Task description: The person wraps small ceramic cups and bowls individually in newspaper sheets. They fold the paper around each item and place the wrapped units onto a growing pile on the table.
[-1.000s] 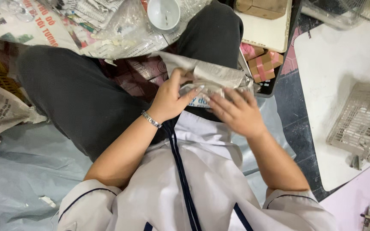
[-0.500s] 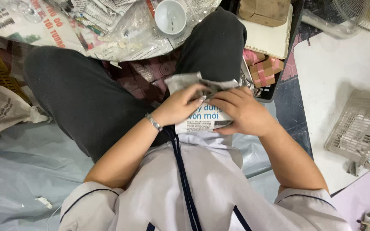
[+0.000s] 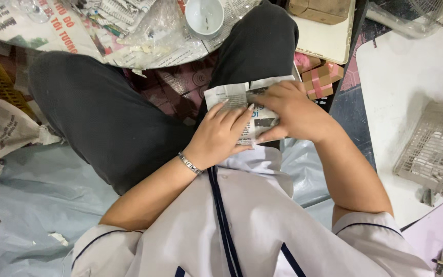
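A folded piece of newspaper (image 3: 234,95) lies on my lap over dark trousers, in the head view's centre. My left hand (image 3: 220,133), with a metal bracelet at the wrist, presses flat on its lower left part, fingers together. My right hand (image 3: 294,113) lies across its right side, fingers pinching and pressing the paper down. Most of the sheet is hidden under both hands.
A white cup (image 3: 204,15) stands on newspaper sheets and clear plastic (image 3: 155,36) beyond my knees. Small wrapped boxes with pink ribbon (image 3: 318,77) sit to the right, a white plastic basket (image 3: 431,149) on a white board farther right, crumpled newspaper (image 3: 1,133) at left.
The loose, raised sheet has been brought down onto my lap and folded flatter. Both hands have shifted from holding it up to pressing it down.
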